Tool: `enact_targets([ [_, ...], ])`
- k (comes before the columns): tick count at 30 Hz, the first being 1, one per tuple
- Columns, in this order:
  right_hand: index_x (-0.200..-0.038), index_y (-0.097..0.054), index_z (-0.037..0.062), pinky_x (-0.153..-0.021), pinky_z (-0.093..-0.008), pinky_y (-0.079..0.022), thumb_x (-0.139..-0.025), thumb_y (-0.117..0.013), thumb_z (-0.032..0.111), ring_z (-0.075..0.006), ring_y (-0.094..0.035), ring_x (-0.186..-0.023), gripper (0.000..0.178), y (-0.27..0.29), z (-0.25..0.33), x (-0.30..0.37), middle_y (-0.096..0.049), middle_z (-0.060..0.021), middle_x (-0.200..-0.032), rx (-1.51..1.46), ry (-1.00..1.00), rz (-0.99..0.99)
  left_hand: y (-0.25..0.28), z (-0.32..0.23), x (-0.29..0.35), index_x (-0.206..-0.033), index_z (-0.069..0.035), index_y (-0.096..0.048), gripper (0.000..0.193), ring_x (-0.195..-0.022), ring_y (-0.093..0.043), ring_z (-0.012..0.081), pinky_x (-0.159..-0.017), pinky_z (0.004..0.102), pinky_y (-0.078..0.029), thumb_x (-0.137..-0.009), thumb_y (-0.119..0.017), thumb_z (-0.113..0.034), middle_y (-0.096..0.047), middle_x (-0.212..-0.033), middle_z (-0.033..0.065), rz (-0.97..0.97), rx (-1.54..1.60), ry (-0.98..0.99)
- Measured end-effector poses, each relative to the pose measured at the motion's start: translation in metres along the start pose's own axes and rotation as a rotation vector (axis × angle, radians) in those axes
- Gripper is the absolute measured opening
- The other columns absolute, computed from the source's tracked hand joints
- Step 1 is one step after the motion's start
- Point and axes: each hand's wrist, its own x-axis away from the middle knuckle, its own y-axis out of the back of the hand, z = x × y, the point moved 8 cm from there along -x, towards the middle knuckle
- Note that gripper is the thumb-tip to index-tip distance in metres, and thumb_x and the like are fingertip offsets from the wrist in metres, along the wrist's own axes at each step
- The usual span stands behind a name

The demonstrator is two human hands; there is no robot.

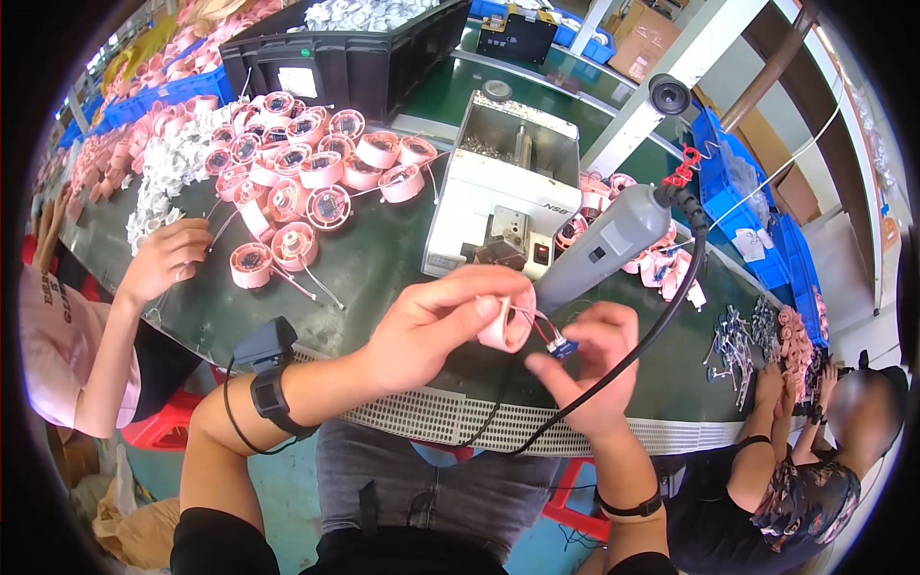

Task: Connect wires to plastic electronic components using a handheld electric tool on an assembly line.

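My left hand (436, 331) grips a small pink round plastic housing (505, 328) between thumb and fingers, its hollow side turned to the right. Thin red and white wires run from the housing to a small blue circuit board (563, 347). That board sits between the thumb and fingers of my right hand (599, 369). Just behind both hands hangs a grey electric screwdriver (609, 240) on a black cable; its tip is hidden behind my left hand. Farther back stands a white screw feeder (517, 163) with loose screws in its tray.
Several pink housings with boards (307, 168) lie left of the feeder, more to its right. White plastic parts (168, 172), a black bin (355, 72) and blue crates (738, 201) surround the green table (374, 278). A co-worker's hand (172, 254) rests at left; another person sits at right.
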Motion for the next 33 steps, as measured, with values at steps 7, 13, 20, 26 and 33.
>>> enact_targets([
  [7,-0.098,-0.067,-0.0056,-0.056,-0.0238,-0.057,-0.085,-0.059,-0.007,-0.0179,-0.068,-0.068,0.015,0.006,-0.011,0.013,-0.063,-0.0168,-0.099,-0.210,-0.304,0.096,-0.011,-0.014,0.005,-0.139,0.000,-0.040,0.050,-0.124,-0.050,0.0212,-0.104,0.0372,-0.041,-0.095,-0.059,-0.015,-0.049,-0.137,0.0151,0.050,-0.047,0.013],
  [13,-0.095,-0.064,-0.0078,-0.058,-0.0277,-0.060,-0.082,-0.065,-0.009,-0.0198,-0.068,-0.066,0.013,-0.006,-0.010,0.007,-0.063,-0.0129,-0.092,-0.443,-0.260,0.050,-0.025,0.002,0.005,-0.143,0.002,-0.035,0.051,-0.113,-0.054,0.0164,-0.095,0.0339,-0.047,-0.097,-0.054,-0.011,-0.053,-0.129,0.0106,0.182,-0.015,0.079],
  [20,-0.084,-0.065,-0.0016,-0.051,-0.0226,-0.049,-0.070,-0.080,-0.003,-0.0122,-0.062,-0.059,0.020,-0.001,-0.006,0.010,-0.064,-0.0084,-0.073,-0.148,-0.105,-0.038,-0.032,0.011,0.010,-0.147,-0.002,-0.026,0.052,-0.112,-0.051,0.0129,-0.096,0.0303,-0.045,-0.101,-0.045,-0.016,-0.046,-0.134,0.0086,0.223,-0.057,0.128],
  [26,-0.079,-0.067,-0.0002,-0.053,-0.0246,-0.048,-0.066,-0.083,-0.002,-0.0143,-0.062,-0.060,0.021,-0.001,-0.005,0.011,-0.065,-0.0080,-0.070,-0.123,-0.108,-0.069,-0.035,0.015,0.012,-0.149,-0.003,-0.020,0.052,-0.121,-0.046,0.0152,-0.102,0.0320,-0.041,-0.103,-0.040,-0.015,-0.037,-0.145,0.0115,0.253,-0.044,0.188],
  [33,-0.080,-0.069,-0.0003,-0.056,-0.0298,-0.050,-0.064,-0.085,0.003,-0.0204,-0.063,-0.064,0.023,-0.004,0.013,0.010,-0.065,-0.0094,-0.074,0.058,0.117,-0.034,-0.034,0.015,0.012,-0.151,-0.004,-0.014,0.055,-0.133,-0.038,0.0195,-0.109,0.0335,-0.035,-0.103,-0.038,-0.014,-0.029,-0.151,0.0124,0.284,-0.103,0.168],
])
